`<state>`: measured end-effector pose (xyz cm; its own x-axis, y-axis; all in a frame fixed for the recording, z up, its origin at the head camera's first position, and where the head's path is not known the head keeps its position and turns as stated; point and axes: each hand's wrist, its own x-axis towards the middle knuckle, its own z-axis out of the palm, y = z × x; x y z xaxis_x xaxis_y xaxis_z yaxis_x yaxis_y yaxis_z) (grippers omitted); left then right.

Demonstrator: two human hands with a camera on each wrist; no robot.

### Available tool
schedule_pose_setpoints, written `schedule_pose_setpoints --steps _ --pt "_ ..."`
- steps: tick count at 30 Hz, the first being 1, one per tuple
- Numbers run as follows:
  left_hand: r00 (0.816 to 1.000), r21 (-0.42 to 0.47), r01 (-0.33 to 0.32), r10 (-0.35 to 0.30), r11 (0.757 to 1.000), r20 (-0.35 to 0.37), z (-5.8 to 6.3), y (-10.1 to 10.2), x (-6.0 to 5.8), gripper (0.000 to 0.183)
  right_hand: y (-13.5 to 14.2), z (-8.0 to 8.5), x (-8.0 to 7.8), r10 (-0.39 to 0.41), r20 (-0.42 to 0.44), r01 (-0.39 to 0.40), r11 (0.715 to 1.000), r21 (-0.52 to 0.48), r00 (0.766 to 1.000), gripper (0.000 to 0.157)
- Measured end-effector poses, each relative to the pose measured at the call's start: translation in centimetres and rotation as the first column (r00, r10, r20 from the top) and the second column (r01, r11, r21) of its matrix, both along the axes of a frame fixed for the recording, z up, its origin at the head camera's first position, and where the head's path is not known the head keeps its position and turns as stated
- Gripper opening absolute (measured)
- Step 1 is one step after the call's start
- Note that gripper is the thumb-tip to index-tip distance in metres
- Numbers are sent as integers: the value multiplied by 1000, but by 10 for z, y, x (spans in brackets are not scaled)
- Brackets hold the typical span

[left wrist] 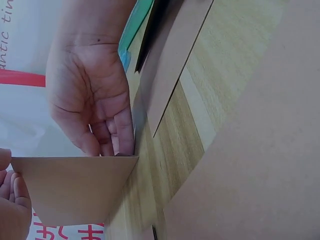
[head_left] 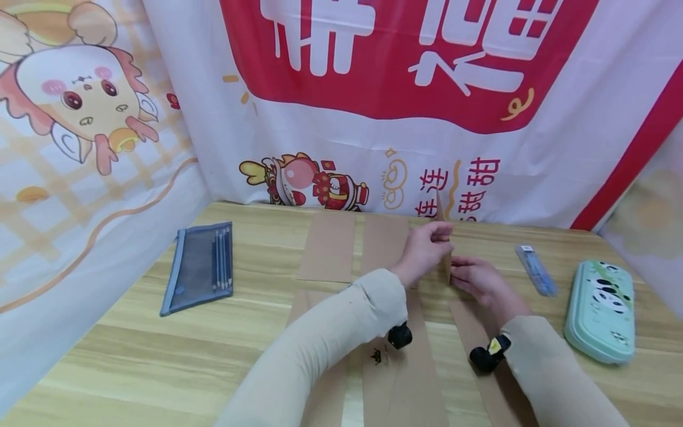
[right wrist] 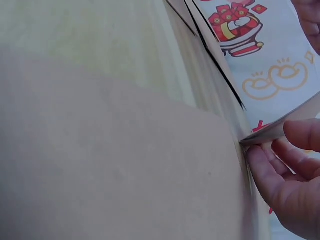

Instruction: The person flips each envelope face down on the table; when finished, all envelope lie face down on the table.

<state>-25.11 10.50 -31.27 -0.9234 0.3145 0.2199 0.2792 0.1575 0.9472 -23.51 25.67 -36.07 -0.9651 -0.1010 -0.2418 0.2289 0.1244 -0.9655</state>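
Observation:
A brown cardboard sheet (head_left: 444,237) stands on edge between my hands, near the back of the table. My left hand (head_left: 427,249) pinches its upper near edge; in the left wrist view, thumb and fingers lie on either side of the sheet (left wrist: 80,187). My right hand (head_left: 482,281) holds the sheet low down, close to the tabletop. Seen from the right wrist, the thumb and fingers of the right hand (right wrist: 290,185) pinch the lower corner of the sheet. The far part of the sheet is partly hidden by my left hand.
Several cardboard pieces (head_left: 326,246) lie flat on the wooden table (head_left: 133,367), in front of and left of my hands. A blue mesh pouch with pencils (head_left: 197,267) lies left. On the right are a small blue packet (head_left: 536,270) and a green panda pencil case (head_left: 600,311). Printed cloth hangs behind.

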Motion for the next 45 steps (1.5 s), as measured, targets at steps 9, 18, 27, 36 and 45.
schedule_pose_setpoints --steps 9,18,27,36,45 --pt "1000 21 6 -7 1000 26 -2 2 1 34 -16 17 17 -129 -108 145 979 147 986 54" --pt "1000 30 18 -19 999 13 -5 2 -1 34 -34 24 24 -273 -341 351 917 192 900 44" --pt "999 55 36 -37 998 6 -5 -2 -1 31 -46 18 18 -496 -307 532 846 42 812 24" --pt "999 71 10 -7 997 -40 -11 -1 -3 31 -53 24 24 -539 -360 637 724 263 761 16" --pt "995 283 -94 98 955 0 -24 -5 -6 26 -45 26 26 -616 -383 722 634 279 689 19"
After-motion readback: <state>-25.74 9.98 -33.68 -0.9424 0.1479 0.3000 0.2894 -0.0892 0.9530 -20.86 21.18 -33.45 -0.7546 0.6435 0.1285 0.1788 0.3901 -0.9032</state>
